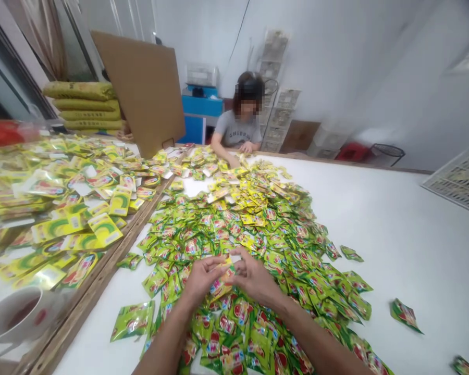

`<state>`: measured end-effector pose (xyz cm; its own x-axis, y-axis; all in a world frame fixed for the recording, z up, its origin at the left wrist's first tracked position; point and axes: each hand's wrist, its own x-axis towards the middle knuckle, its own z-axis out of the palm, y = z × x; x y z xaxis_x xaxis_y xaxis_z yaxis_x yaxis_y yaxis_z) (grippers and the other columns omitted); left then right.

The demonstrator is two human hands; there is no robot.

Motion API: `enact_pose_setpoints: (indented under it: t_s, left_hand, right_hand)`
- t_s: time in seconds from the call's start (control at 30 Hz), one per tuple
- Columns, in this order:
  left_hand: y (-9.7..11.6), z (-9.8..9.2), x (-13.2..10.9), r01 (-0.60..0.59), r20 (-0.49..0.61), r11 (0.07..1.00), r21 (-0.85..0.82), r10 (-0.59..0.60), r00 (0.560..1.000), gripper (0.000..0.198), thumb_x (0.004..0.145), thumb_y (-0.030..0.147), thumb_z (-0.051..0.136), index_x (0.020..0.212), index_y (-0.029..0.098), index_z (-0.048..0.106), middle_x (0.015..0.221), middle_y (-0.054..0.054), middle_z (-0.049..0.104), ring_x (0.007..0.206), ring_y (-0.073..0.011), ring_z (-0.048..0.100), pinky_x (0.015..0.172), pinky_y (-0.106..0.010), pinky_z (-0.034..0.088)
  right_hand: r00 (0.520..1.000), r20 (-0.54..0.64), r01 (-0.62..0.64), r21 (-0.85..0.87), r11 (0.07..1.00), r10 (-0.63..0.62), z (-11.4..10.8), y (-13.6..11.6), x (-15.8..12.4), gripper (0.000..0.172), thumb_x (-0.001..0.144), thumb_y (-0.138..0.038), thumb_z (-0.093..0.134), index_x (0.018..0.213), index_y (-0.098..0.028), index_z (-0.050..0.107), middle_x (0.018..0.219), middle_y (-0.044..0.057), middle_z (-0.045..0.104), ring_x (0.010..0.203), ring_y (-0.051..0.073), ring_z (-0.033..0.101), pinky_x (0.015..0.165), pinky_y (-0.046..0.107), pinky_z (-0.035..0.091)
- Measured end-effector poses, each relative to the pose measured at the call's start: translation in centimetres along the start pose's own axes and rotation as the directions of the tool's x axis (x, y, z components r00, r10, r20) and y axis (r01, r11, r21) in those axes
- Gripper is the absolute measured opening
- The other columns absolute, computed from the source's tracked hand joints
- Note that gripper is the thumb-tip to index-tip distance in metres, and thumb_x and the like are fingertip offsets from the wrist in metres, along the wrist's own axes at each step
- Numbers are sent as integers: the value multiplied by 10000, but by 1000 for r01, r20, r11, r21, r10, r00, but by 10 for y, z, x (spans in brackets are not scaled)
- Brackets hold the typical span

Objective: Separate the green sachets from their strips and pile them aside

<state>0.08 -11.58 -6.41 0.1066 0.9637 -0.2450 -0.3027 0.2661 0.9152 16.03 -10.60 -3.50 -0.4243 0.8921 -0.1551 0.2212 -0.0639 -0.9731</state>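
Above a broad heap of small green sachets (242,312) with red fruit prints, my two hands meet at a small yellow box (227,264). My left hand (201,281) pinches its left side between thumb and fingers. On the other side, my right hand (258,278) has its thumb and bent fingers closed on the box. Most of the box is covered by my fingers, so I cannot tell whether its flap is folded in. A yellow-green printed surface shows just below my fingertips.
Flat yellow boxes (105,229) pile up on the left beyond a wooden ledge (97,281), near a cup (13,315) of dark liquid. A co-worker (238,127) sits across, hands at the far pile. Behind stand a cardboard sheet (144,94) and stacked sacks (86,112).
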Motion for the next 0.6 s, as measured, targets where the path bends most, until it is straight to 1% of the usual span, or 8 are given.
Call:
enact_pose_setpoints:
  t_s: [0.1,0.17,0.27,0.33,0.43,0.5,0.53,0.6]
  left_hand:
    - [-1,1,3,-24,0,1000,2,24,1000,357,594,404,763,818,133,698,766,-54,703,676,-153,615,667,-244,461]
    - [-1,2,4,-21,1,1000,-20,21,1000,360,632,429,731,841,138,692,750,-50,694,652,-157,607,648,-256,460]
    - [3,2,1,-4,-10,997,-81,3,1000,377,626,448,730,843,145,670,729,-43,681,635,-158,601,629,-256,455]
    - [8,2,-2,12,25,996,-83,-10,1000,411,632,443,727,920,160,649,767,-42,680,667,-159,604,646,-252,451]
    - [17,1,-6,7,121,989,145,-25,992,405,655,421,714,956,159,643,786,-36,672,689,-150,589,646,-228,427]
    - [30,-7,-5,14,130,936,352,-64,989,342,664,431,695,844,142,664,715,-28,662,634,-148,569,601,-223,409]
    - [40,-14,-2,35,94,901,433,-84,992,332,651,442,695,784,139,668,673,-26,658,594,-151,558,569,-227,401]
    - [72,-42,5,68,-57,852,519,-44,997,341,597,463,710,729,149,678,606,-20,651,533,-164,544,515,-238,387]
  right_hand:
    - [997,-73,17,85,996,-11,5,6,8,575,593,-178,684,1106,-223,429,693,-55,514,584,102,485,544,216,397]
    - [993,-111,34,75,997,-26,5,7,14,588,618,-165,648,1156,-231,421,649,-68,467,540,88,446,510,203,371]
    - [999,-9,44,-11,999,-44,2,2,24,568,669,-165,588,1203,-236,408,550,-94,406,470,73,370,452,181,277]
    - [995,92,45,21,999,-47,1,-2,31,600,676,-169,575,1238,-231,373,555,-92,453,484,76,402,466,180,286]
    - [988,134,55,152,987,-75,3,-6,40,622,683,-182,565,1260,-214,337,594,-81,512,514,86,464,488,187,323]
    - [995,59,69,209,975,-83,4,-7,48,580,691,-192,569,1232,-206,360,639,-63,551,552,97,512,510,199,372]
    - [996,3,84,218,972,-86,3,-7,52,543,694,-197,575,1203,-202,386,676,-47,578,593,109,547,545,216,412]
    - [989,-117,115,205,972,-93,-5,-6,62,418,702,-207,582,1101,-194,459,752,-10,622,710,141,605,663,273,475]
